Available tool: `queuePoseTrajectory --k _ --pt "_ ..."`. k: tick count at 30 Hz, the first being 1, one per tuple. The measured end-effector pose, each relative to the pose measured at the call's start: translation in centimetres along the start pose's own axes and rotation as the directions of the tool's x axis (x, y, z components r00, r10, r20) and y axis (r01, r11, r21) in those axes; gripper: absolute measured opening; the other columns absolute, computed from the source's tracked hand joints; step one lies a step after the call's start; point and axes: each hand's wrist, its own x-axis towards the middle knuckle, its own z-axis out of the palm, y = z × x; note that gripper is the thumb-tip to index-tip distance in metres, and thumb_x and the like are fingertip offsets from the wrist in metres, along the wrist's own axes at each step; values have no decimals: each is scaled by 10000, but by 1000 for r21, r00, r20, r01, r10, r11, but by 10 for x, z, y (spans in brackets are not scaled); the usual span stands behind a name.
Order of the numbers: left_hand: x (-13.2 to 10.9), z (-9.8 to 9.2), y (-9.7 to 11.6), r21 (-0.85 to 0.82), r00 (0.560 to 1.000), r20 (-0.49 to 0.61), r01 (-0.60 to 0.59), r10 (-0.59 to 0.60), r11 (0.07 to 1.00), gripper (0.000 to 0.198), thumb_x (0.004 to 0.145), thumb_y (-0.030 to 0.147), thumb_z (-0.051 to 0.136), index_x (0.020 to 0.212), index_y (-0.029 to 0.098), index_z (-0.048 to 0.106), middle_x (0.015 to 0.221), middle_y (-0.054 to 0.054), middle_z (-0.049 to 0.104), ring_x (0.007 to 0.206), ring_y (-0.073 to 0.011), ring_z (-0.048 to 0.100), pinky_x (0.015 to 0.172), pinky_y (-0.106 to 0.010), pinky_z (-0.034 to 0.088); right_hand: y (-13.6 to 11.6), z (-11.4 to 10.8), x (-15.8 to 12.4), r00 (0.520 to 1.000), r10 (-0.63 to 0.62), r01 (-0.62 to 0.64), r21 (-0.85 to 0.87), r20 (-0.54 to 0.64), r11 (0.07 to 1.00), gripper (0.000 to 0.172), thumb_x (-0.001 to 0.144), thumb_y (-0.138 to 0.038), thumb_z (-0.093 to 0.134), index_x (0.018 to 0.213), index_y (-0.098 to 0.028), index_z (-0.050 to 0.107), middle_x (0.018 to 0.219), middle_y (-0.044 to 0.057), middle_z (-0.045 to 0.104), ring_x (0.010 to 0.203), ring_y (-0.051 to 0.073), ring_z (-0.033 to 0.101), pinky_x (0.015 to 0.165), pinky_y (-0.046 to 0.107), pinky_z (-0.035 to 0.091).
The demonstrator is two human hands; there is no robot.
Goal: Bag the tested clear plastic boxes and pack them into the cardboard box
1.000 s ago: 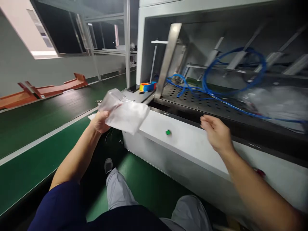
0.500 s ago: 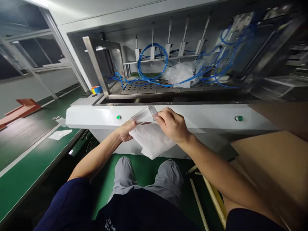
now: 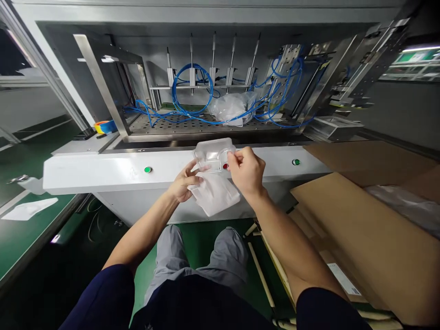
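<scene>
A clear plastic tray (image 3: 213, 153) is held up between my hands in front of the machine's white panel. My left hand (image 3: 185, 182) is closed, pinching a white bag (image 3: 216, 195) that hangs below the tray; its fingertips also reach the tray's lower left edge. My right hand (image 3: 248, 173) grips the tray's right end between thumb and fingers. A red button on the panel shows just beside my right fingertips. Whether the tray is fully outside the bag is hard to tell.
Ahead stands a machine with coiled blue tubes (image 3: 175, 91) and a clear plastic bag (image 3: 232, 109) on its perforated plate. Green buttons (image 3: 147, 169) sit on the front panel (image 3: 89, 172). An open cardboard box (image 3: 364, 229) is at the right, a green conveyor (image 3: 20, 247) at the left.
The view has turned to the right, showing more of the cardboard box. The clear tray has tipped so its recessed face shows, and the white bag hangs lower beneath it.
</scene>
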Motion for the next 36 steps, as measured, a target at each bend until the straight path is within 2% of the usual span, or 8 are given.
queuePoseTrajectory --k 5,10,15,18,22,27,31,36 --pt "10 -26 -7 351 994 -102 0 38 936 644 692 495 927 1183 150 693 968 -117 773 689 -152 604 611 -279 419 12 -11 19 943 324 -329 82 75 941 257 939 -417 621 807 -217 529 591 -14 632 545 185 681 626 294 548" --pt "19 -14 -11 522 985 22 -156 169 839 509 836 676 750 889 169 753 696 -59 676 814 -195 622 775 -308 444 13 -9 14 889 438 -455 164 132 875 286 887 -458 663 810 -211 538 623 -4 656 519 182 682 516 265 542" --pt "24 -5 -10 547 967 -17 -203 254 812 554 846 700 720 663 181 661 618 -46 611 744 -185 578 742 -311 411 12 -12 4 848 475 -526 269 233 807 389 849 -549 710 831 -208 524 646 1 656 509 168 669 465 246 545" --pt "23 -8 -7 529 959 -49 -211 278 822 546 842 695 722 672 179 663 586 -21 576 608 -141 467 645 -307 344 17 -16 1 865 394 -484 311 311 818 407 851 -565 709 904 -195 549 761 12 680 584 153 692 520 245 580" --pt "19 -10 -1 504 942 -65 -254 330 826 556 825 667 753 596 179 618 618 -35 598 664 -151 520 677 -301 371 30 -17 0 889 279 -407 345 364 846 457 807 -510 754 1087 -194 580 1138 79 689 809 173 730 582 261 613" --pt "14 -11 3 524 939 -40 -272 342 807 561 830 670 749 583 185 609 597 -42 583 765 -193 600 760 -307 435 41 -15 2 931 78 -188 287 356 939 776 779 -360 797 1482 -252 487 1580 142 470 1110 242 693 660 285 630" --pt "16 -12 2 525 954 -31 -239 299 817 548 823 682 745 627 179 646 598 -36 589 650 -156 522 682 -297 401 39 -16 7 951 -98 62 130 293 990 880 795 -287 807 1586 -226 425 1541 162 521 1339 327 575 854 405 641" --pt "40 -7 -1 548 981 -22 -150 193 823 586 812 688 736 571 170 609 692 -59 637 620 -134 486 580 -272 325 53 -22 18 946 -217 239 -69 240 968 741 782 -286 872 1461 -230 580 1338 133 677 1268 323 602 1102 504 528"
